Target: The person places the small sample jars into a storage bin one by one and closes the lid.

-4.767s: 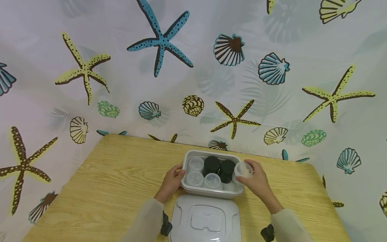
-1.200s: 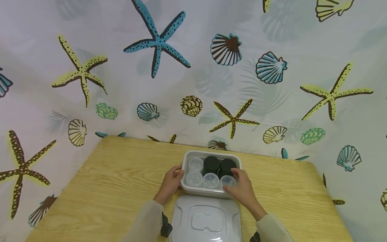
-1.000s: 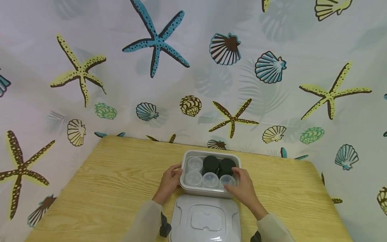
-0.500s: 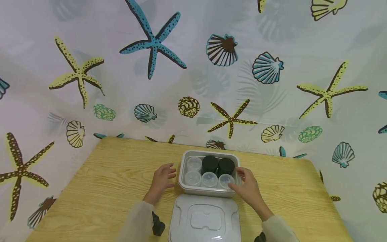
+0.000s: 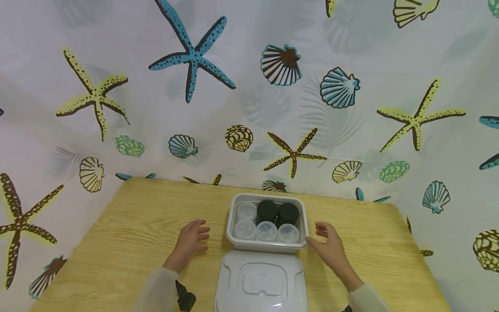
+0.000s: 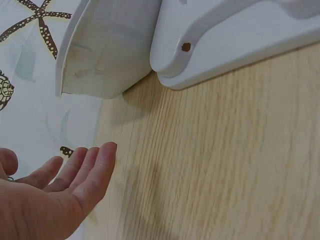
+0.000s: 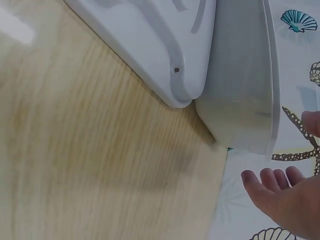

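A white plastic box [image 5: 269, 248] stands on the wooden table, holding several small containers. Two have black lids [image 5: 267, 211]; the others are clear cups, among them a clear cup [image 5: 288, 233] in the front right corner. To the left of the box, my left hand [image 5: 190, 241] hovers with relaxed fingers and holds nothing. My right hand [image 5: 328, 245] is just off the box's right side, fingers loosely bent around nothing, thumb tip close to the rim. In both wrist views the left hand [image 6: 60, 200] and right hand [image 7: 290, 200] are seen apart from the box wall.
A white lid [image 5: 262, 284] lies on the table [image 5: 156, 216] right in front of the box. Behind the table hangs a cloth [image 5: 241, 108] printed with starfish and shells. Dark wrist devices [image 5: 185, 298] sit near the sleeves.
Earlier, the right hand lowered a clear cup into the box's front right corner. It has since let go and drawn right, while the left hand has left the box's side and moved left.
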### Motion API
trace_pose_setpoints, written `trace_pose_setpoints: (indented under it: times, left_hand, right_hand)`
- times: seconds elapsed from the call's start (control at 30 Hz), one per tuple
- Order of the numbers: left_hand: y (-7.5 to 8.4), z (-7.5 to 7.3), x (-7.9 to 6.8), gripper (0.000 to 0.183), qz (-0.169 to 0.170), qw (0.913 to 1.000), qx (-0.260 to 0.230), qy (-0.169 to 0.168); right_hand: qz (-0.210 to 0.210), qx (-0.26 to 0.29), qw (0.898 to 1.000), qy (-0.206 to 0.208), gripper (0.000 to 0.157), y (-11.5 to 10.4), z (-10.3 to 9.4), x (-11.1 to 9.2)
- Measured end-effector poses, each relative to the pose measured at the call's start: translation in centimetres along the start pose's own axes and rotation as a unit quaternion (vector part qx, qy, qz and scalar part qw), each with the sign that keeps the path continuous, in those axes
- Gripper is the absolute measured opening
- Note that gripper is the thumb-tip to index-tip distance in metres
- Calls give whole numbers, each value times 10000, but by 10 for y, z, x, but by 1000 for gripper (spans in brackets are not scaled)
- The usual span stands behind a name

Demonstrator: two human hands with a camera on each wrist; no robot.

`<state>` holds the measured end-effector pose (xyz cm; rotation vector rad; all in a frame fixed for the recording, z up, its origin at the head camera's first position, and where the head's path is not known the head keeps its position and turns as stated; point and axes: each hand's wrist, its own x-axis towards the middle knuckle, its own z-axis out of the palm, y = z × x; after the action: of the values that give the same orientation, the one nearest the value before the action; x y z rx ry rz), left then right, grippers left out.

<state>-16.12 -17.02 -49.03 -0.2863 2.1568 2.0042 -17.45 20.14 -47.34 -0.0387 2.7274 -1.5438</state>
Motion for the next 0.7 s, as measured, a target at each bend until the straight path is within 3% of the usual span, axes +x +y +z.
trace_pose_setpoints:
  times: [0.27, 0.47, 0.7]
  left_hand:
    - [-8, -7, -11, 59, -456, 9987, 120, -203]
    - [-12, -8, -19, 59, -731, 9965, 84, -390]
    - [-15, -4, -27, 58, -1224, 9902, 58, -663]
  right_hand:
    - [1014, 466, 9928, -443, 50, 11, -2, -12]
    - [1428, 967, 9823, -727, 46, 16, -1, -23]
    - [1960, 1584, 9595, -1257, 48, 21, 1, -37]
